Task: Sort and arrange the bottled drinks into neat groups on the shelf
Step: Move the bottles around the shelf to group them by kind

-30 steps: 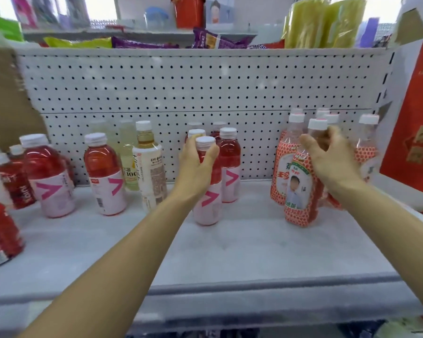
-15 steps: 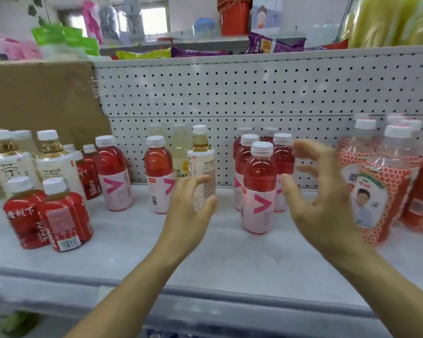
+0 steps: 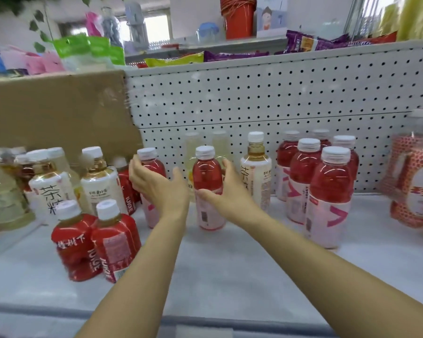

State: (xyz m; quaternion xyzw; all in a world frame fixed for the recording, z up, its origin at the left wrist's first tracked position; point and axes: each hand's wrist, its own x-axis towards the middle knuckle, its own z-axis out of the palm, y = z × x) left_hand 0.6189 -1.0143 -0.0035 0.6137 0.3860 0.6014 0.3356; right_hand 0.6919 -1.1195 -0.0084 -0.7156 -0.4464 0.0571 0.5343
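**A:** Starting at the left, what do we have?

**B:** Tea bottles point(image 3: 51, 191) crowd the far left of the shelf point(image 3: 230, 276), with a red juice pair point(image 3: 95, 240) in front of them. Just right of those stands the left pink bottle point(image 3: 154, 164). Our left hand point(image 3: 160, 191) is spread in front of it, fingers straight, grasping nothing. We cannot tell whether it touches.

**A:** And the next one along?

**B:** The middle pink bottle point(image 3: 206, 176) stands on the shelf, apart from its kind. Our right hand point(image 3: 230, 198) has hold of it, thumb across the label and fingers curled round the far side.

**A:** Where should we take it?

**B:** Rightward, we think, past the lone tea point(image 3: 255, 176) to the pink group point(image 3: 327, 191).

**A:** How do we do that well?

**B:** We should lift it clear rather than slide it, because the lone tea stands just beside our fingers and could tip. We keep it upright and carry it in front of the tea. Then we set it beside the group's front bottle, label facing out. Our left hand can then close on the left pink bottle and follow the same path.
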